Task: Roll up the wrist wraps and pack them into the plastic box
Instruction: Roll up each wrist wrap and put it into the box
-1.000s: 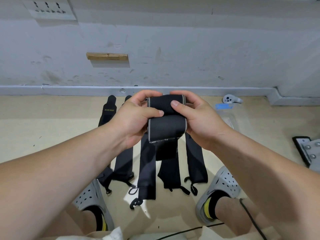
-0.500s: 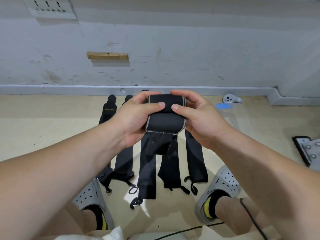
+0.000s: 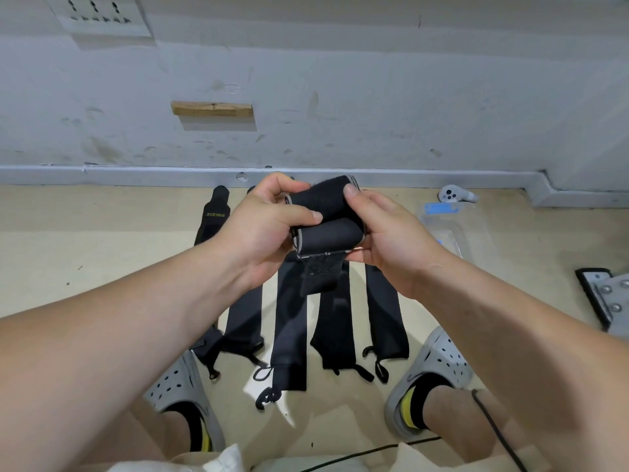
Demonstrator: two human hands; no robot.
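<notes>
My left hand point(image 3: 258, 229) and right hand point(image 3: 391, 240) both grip one black wrap point(image 3: 326, 233), held in the air above the floor point(image 3: 102, 253). It is mostly rolled into a thick bundle with a grey edge. My left thumb lies across its top and the other left fingers curl round the far side. My right forefinger presses on the upper flap, and the rest of that hand closes round the right end. A short fuzzy tail point(image 3: 320, 274) hangs loose below the roll.

Under my hands five flat wraps point(image 3: 289, 328) lie side by side on the floor, running from the far edge back toward me, their thin loops at the near ends. The leftmost one point(image 3: 215, 212) has yellow lettering near its far tip.

The box point(image 3: 456, 233) is clear plastic with a blue patch. It sits on the floor to the right of my right hand, near the far edge and apart from the wraps; I cannot tell what is in it. Just beyond it a white controller point(image 3: 454, 194) lies against the skirting.

My grey clogs point(image 3: 432, 366) stand either side of the wraps' near ends. A metal plate point(image 3: 609, 294) with bolts shows at the floor's right edge. On the wall point(image 3: 374, 80) are a wooden block point(image 3: 212, 109) and, top left, a socket strip point(image 3: 98, 15).
</notes>
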